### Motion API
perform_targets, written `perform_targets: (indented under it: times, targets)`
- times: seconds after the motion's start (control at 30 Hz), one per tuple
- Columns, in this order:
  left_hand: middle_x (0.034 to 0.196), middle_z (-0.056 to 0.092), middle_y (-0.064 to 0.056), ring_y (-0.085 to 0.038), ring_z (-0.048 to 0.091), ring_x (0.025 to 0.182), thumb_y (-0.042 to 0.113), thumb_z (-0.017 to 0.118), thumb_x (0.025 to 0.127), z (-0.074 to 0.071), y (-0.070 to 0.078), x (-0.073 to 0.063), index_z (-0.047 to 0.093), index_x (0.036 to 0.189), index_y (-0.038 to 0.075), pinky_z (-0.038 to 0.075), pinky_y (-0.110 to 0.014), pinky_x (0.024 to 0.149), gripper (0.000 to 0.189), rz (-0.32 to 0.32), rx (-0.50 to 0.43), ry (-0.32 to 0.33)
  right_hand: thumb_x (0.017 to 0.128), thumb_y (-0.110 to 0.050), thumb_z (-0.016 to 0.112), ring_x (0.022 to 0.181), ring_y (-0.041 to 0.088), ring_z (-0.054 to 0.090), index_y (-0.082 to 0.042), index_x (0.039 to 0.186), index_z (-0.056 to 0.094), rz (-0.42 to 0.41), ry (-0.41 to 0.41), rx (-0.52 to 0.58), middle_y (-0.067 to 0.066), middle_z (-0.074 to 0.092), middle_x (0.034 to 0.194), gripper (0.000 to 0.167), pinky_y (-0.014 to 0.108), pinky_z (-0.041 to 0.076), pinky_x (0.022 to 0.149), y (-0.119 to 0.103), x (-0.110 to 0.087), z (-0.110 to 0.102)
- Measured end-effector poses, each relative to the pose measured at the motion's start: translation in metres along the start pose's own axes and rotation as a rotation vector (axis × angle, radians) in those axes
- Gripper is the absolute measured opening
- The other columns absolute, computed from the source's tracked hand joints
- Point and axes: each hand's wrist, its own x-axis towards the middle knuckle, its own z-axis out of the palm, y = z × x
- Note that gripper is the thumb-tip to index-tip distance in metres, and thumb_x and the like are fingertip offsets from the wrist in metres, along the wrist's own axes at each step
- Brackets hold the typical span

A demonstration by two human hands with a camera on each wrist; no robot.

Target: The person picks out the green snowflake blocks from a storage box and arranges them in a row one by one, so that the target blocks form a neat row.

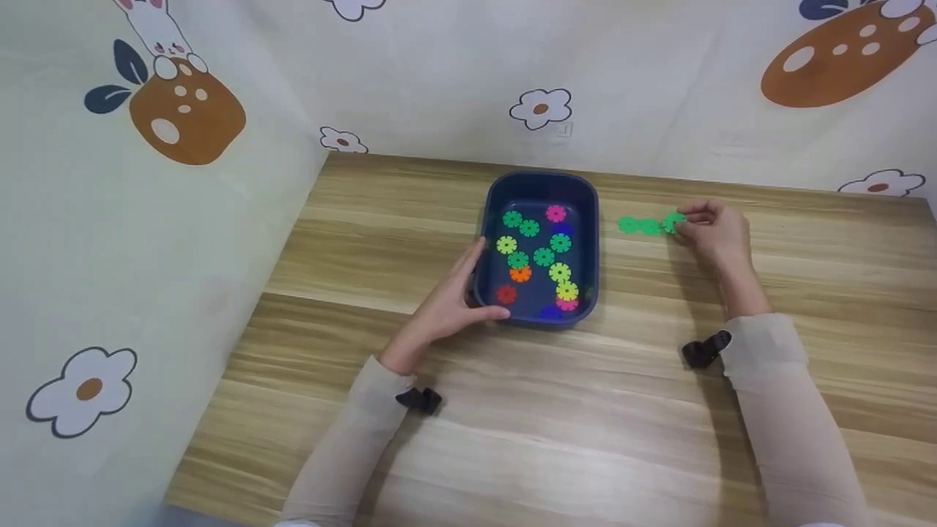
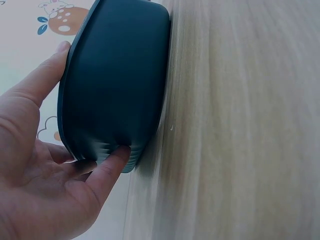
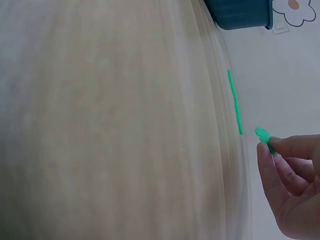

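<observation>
A dark blue plastic bin [image 1: 591, 256] on the table contains several snowflake-shaped building discs in green, yellow, pink, orange, red and blue. My left hand [image 1: 450, 300] holds its near left corner, the thumb at the near rim and the fingers along the left side. In the left wrist view the same hand [image 2: 55, 175] spans the bin's outer wall [image 2: 115, 75]. To the right of the bin, my right hand [image 1: 717, 233] pinches a green snowflake disc [image 1: 672, 222] between thumb and fingertips. In the right wrist view, this disc [image 3: 262, 135] is raised above the table.
Two green discs [image 1: 640, 225] lie in a row on the wood-grain table [image 1: 571, 424], between the bin and my right hand. A cloth wall [image 1: 439, 73] printed with flowers rises behind the table's back edge, and another stands at the left.
</observation>
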Motion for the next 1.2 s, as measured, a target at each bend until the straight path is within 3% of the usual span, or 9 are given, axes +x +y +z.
perform_targets:
  times: [0.23, 0.5, 0.67, 0.87, 1.03, 1.2]
  targets:
    - [0.169, 0.009, -0.010, -0.031, 0.013, 0.156, 0.035, 0.085, 0.078, 0.002, 0.001, -0.001, 0.007, 0.162, 0.018, 0.017, -0.051, 0.125, 0.115, 0.003, 0.002, 0.005, 0.092, -0.002, 0.066, 0.075, -0.008, 0.058, 0.005, 0.123, 0.062, 0.014, -0.029, -0.030, -0.020, 0.062, 0.078, 0.032, 0.007, 0.051, 0.069, 0.003, 0.002, -0.001]
    - [0.169, 0.009, -0.009, -0.030, 0.017, 0.155, 0.030, 0.086, 0.078, 0.002, 0.000, 0.000, 0.008, 0.162, 0.020, 0.024, -0.047, 0.124, 0.115, 0.003, -0.043, 0.004, 0.093, -0.011, 0.065, 0.081, -0.007, 0.059, 0.001, 0.126, 0.065, 0.012, -0.021, -0.149, -0.015, 0.069, 0.090, 0.035, 0.007, 0.044, 0.071, 0.003, -0.001, -0.005]
    - [0.169, 0.009, -0.010, -0.031, 0.019, 0.154, 0.038, 0.086, 0.078, 0.001, 0.000, -0.001, 0.008, 0.162, 0.021, 0.025, -0.047, 0.124, 0.116, 0.006, -0.035, 0.000, 0.092, -0.011, 0.063, 0.077, -0.008, 0.057, 0.004, 0.128, 0.062, 0.025, -0.004, -0.103, -0.013, 0.069, 0.093, 0.038, 0.008, 0.048, 0.068, 0.000, -0.002, -0.005]
    - [0.169, 0.008, -0.009, -0.031, 0.018, 0.154, 0.040, 0.085, 0.078, 0.000, 0.001, -0.001, 0.007, 0.162, 0.022, 0.024, -0.048, 0.124, 0.116, -0.001, -0.032, -0.004, 0.096, -0.015, 0.063, 0.083, -0.005, 0.060, 0.002, 0.128, 0.061, 0.042, -0.002, -0.031, -0.018, 0.065, 0.090, 0.037, 0.011, 0.052, 0.073, -0.005, -0.004, -0.006]
    - [0.170, 0.008, -0.009, -0.032, 0.018, 0.154, 0.038, 0.085, 0.078, 0.000, 0.002, -0.001, 0.008, 0.162, 0.022, 0.023, -0.048, 0.124, 0.116, -0.010, -0.026, 0.000, 0.095, -0.014, 0.065, 0.076, -0.012, 0.058, 0.003, 0.123, 0.063, -0.026, 0.016, -0.042, -0.029, 0.061, 0.079, 0.033, 0.008, 0.049, 0.069, -0.011, -0.006, -0.008]
    - [0.169, 0.009, -0.009, -0.031, 0.019, 0.154, 0.039, 0.086, 0.077, 0.001, 0.001, -0.001, 0.008, 0.162, 0.021, 0.023, -0.049, 0.124, 0.116, -0.011, -0.019, 0.002, 0.095, -0.013, 0.065, 0.073, -0.014, 0.060, 0.004, 0.119, 0.064, -0.076, 0.016, -0.017, -0.030, 0.061, 0.077, 0.030, 0.008, 0.051, 0.067, -0.019, -0.008, -0.005]
